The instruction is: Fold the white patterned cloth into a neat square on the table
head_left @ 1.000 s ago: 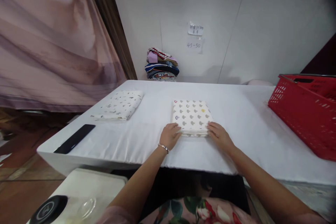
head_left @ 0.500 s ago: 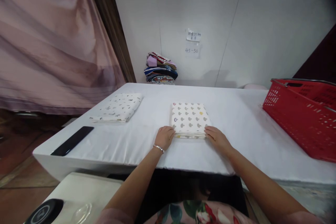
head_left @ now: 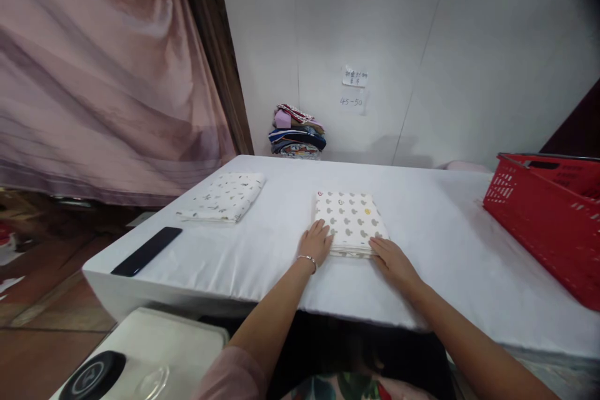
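A folded white cloth with grey mushroom-like prints (head_left: 350, 215) lies on the white-covered table (head_left: 281, 200) in front of me. My left hand (head_left: 317, 241) rests flat on its near left corner, fingers slightly apart, with a bracelet at the wrist. At the near right corner, my right hand (head_left: 391, 260) lies with its fingertips on the cloth's edge, fingers extended. Another folded white cloth with small dark prints (head_left: 225, 197) is on the left part of the table.
A dark flat phone-like object (head_left: 147, 251) lies at the table's left front. The red basket (head_left: 546, 215) stands at the right. Folded fabrics (head_left: 299, 134) are stacked by the wall behind. A white lidded container (head_left: 173, 340) is below the left front edge.
My left hand has moved up and inward onto the top of the cloth. The whole view has shifted, so the table sits slightly lower and farther right.
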`<state>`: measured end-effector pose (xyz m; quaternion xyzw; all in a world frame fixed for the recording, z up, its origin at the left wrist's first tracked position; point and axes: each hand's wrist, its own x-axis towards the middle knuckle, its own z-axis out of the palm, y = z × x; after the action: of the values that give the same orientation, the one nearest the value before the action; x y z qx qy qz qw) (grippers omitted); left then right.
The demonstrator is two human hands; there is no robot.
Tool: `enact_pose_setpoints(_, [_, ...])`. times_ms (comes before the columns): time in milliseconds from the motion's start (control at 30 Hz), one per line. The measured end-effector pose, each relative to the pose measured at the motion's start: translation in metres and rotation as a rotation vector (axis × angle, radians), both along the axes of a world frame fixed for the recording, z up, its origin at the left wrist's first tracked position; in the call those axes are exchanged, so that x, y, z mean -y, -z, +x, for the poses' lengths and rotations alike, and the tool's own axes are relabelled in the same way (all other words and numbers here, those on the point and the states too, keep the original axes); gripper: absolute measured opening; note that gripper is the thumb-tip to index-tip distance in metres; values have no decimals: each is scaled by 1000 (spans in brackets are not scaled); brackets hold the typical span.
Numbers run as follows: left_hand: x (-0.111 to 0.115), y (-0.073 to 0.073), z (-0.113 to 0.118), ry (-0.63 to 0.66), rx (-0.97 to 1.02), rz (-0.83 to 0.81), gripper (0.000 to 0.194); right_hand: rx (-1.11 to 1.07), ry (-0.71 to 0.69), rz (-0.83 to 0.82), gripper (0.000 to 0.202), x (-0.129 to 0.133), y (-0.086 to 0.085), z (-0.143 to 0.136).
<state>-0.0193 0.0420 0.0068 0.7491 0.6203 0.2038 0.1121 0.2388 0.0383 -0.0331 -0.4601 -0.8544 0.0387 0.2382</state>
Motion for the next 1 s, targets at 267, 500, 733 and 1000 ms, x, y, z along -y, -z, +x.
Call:
enact_pose_setpoints(267, [-1,17,-8,-47,134,-76,40,-48,60,-134,40,0,-18,-3])
enact_pose_setpoints(500, [-41,-10,7,-198,158,10,32,-13,177,-120,53,-62,-54,-31])
enact_pose_setpoints(733, [-55,3,16,-247,117,-145,45,124,325,-276,48,-92,-29,-45])
enact_pose_setpoints(1000, [-88,-13,15,-247,30,-257,48,140,341,-306,55,-93,-17,-44])
